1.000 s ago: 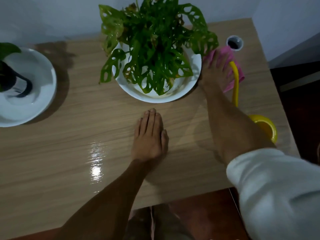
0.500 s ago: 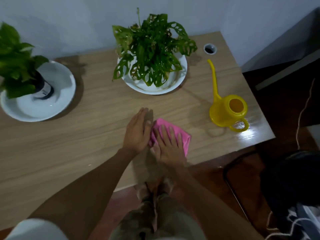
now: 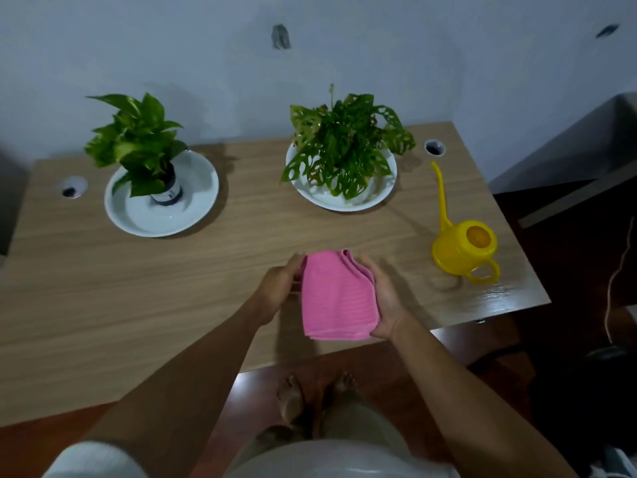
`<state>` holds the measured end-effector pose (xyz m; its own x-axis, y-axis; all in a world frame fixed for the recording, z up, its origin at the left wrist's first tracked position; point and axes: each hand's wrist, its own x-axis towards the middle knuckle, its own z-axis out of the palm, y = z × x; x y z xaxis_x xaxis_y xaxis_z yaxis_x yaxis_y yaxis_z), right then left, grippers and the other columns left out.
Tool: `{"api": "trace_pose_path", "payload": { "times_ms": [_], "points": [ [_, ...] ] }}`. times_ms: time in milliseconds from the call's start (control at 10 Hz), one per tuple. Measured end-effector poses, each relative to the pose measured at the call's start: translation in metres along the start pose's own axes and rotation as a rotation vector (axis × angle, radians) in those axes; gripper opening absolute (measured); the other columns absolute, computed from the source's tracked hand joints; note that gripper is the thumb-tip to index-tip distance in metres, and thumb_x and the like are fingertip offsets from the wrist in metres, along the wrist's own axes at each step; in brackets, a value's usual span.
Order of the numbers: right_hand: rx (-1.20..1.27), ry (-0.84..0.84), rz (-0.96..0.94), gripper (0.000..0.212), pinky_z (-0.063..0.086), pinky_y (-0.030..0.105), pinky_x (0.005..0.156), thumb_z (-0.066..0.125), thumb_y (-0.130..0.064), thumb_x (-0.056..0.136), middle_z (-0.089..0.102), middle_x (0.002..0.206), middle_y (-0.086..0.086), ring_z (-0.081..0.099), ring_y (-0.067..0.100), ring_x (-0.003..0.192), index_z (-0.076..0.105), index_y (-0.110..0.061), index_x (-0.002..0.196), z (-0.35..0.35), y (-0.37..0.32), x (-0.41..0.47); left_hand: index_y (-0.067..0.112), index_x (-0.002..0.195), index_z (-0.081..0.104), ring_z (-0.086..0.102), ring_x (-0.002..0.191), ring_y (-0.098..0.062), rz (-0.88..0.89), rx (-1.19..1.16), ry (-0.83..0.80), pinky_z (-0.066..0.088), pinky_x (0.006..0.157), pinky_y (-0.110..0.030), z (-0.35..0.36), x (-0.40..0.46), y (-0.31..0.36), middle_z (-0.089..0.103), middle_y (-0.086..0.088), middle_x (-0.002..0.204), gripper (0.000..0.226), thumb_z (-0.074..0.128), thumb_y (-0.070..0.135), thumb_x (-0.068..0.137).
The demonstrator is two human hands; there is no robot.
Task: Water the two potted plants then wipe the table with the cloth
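Fingers (image 3: 296,262) of the left hand (image 3: 277,288) and right hand (image 3: 386,298) are curled on the folded pink cloth (image 3: 336,296), held just above the table (image 3: 172,288) near its front edge. It is best pressed flat and swept in overlapping strokes.

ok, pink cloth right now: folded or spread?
Folded. The pink cloth is a compact rectangle with stacked layer edges visible at its upper right corner, held between the left hand and right hand above the table.
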<state>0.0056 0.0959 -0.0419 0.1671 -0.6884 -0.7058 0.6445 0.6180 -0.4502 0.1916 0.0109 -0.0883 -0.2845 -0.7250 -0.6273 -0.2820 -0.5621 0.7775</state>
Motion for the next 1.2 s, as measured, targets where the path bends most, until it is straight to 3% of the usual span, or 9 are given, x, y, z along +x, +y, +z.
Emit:
{"api": "trace_pose_path", "payload": {
  "times_ms": [100, 200, 400, 500, 700, 800, 900, 1000, 1200],
  "points": [
    [0.007, 0.008, -0.036, 0.068, 0.05, 0.055, 0.107, 0.05, -0.071, 0.099, 0.074, 0.118, 0.011, 0.072, 0.032, 0.105, 0.077, -0.013, 0.122, -0.009, -0.006, 0.009, 0.012, 0.097, 0.075, 0.072, 0.079, -0.018, -0.086, -0.197, -0.106, 0.054, 0.074, -0.032, 0.006, -0.007, 0.01, 0.078, 0.001, 0.083, 0.031, 0.063, 0.042, 0.097],
    [-0.107, 0.005, 0.031, 0.056, 0.046, 0.062, 0.113, 0.07, -0.047, 0.094, 0.065, 0.123, 0.017, 0.067, 0.038, 0.109, 0.064, -0.01, 0.135, -0.023, -0.01, 0.019, 0.014, 0.089, 0.066, 0.069, 0.076, -0.02, -0.034, -0.22, -0.099, 0.057, 0.07, -0.031, 0.013, -0.006, 0.012, 0.075, -0.003, 0.08, 0.013, 0.063, 0.02, 0.1],
    [-0.285, 0.177, -0.052, 0.022, 0.062, 0.054, 0.082, 0.063, -0.024, 0.105, 0.074, 0.113, 0.015, 0.073, 0.034, 0.103, 0.07, -0.015, 0.123, -0.04, -0.033, 0.022, 0.015, 0.095, 0.062, 0.063, 0.069, -0.015, 0.092, -0.045, -0.015, 0.051, 0.061, -0.024, 0.027, 0.005, 0.015, 0.069, -0.003, 0.082, 0.017, 0.058, 0.029, 0.104],
    [-0.391, 0.254, -0.143, 0.026, 0.058, 0.061, 0.098, 0.057, -0.024, 0.108, 0.075, 0.127, 0.016, 0.073, 0.036, 0.115, 0.069, -0.015, 0.13, -0.056, -0.048, 0.03, 0.012, 0.103, 0.061, 0.062, 0.067, -0.015, 0.124, -0.006, 0.023, 0.048, 0.06, -0.027, 0.043, 0.013, 0.018, 0.069, -0.005, 0.083, 0.023, 0.053, 0.034, 0.106],
    [-0.659, 0.385, -0.233, 0.027, 0.065, 0.044, 0.085, 0.062, -0.022, 0.106, 0.077, 0.121, 0.009, 0.076, 0.026, 0.105, 0.07, -0.013, 0.13, -0.086, -0.074, 0.04, 0.022, 0.102, 0.057, 0.062, 0.08, -0.024, 0.141, 0.197, 0.191, 0.048, 0.067, -0.039, 0.079, 0.042, 0.009, 0.065, -0.001, 0.086, 0.026, 0.047, 0.046, 0.106],
    [-0.859, 0.436, -0.309, 0.021, 0.061, 0.038, 0.087, 0.062, -0.019, 0.105, 0.076, 0.114, 0.005, 0.073, 0.022, 0.105, 0.074, -0.01, 0.121, -0.101, -0.081, 0.052, 0.023, 0.114, 0.055, 0.065, 0.093, -0.03, 0.117, 0.29, 0.224, 0.056, 0.081, -0.044, 0.092, 0.051, 0.008, 0.068, -0.005, 0.101, 0.028, 0.042, 0.047, 0.107],
    [-0.992, 0.474, -0.36, 0.011, 0.05, 0.029, 0.071, 0.064, -0.015, 0.103, 0.073, 0.092, 0.004, 0.068, 0.017, 0.084, 0.072, -0.01, 0.095, -0.11, -0.083, 0.06, 0.022, 0.118, 0.055, 0.067, 0.098, -0.035, 0.106, 0.337, 0.248, 0.057, 0.086, -0.048, 0.102, 0.053, 0.008, 0.069, -0.008, 0.106, 0.031, 0.041, 0.047, 0.107],
    [-1.226, 0.558, -0.416, 0.013, 0.04, 0.028, 0.07, 0.069, -0.016, 0.097, 0.073, 0.093, 0.008, 0.063, 0.019, 0.082, 0.073, -0.003, 0.098, -0.127, -0.086, 0.07, 0.025, 0.116, 0.056, 0.07, 0.094, -0.036, 0.067, 0.382, 0.256, 0.06, 0.082, -0.052, 0.111, 0.062, 0.002, 0.071, -0.008, 0.103, 0.027, 0.046, 0.048, 0.104],
    [-1.4, 0.76, -0.544, 0.024, 0.057, 0.047, 0.088, 0.063, -0.017, 0.096, 0.069, 0.116, 0.018, 0.065, 0.038, 0.112, 0.067, -0.008, 0.118, -0.131, -0.081, 0.071, 0.029, 0.102, 0.045, 0.073, 0.082, -0.04, -0.048, 0.541, 0.318, 0.061, 0.081, -0.052, 0.098, 0.062, -0.005, 0.074, -0.013, 0.093, 0.038, 0.042, 0.064, 0.087]
  ]
}}
